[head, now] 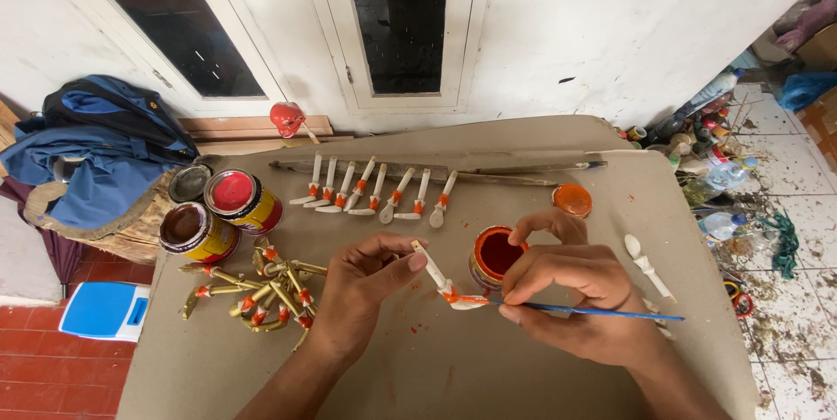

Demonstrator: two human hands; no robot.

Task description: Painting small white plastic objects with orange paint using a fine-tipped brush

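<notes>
My left hand (pixel 362 285) pinches the thin end of a small white wooden spoon-shaped piece (pixel 446 285) with an orange band, held over the brown board (pixel 436 376). My right hand (pixel 575 294) grips a blue-handled paintbrush (pixel 602 311), its tip touching the orange band on the piece. Just behind it stands an open can of orange-red paint (pixel 495 256), with its orange lid (pixel 572 199) lying farther back.
A row of several white pieces with orange bands (pixel 377 193) leans on a long stick (pixel 436 169). A heap of gold pieces (pixel 261 294) and paint cans (pixel 218 211) sit at left. An unpainted white piece (pixel 647 265) lies right. Bottles litter the floor (pixel 715 185).
</notes>
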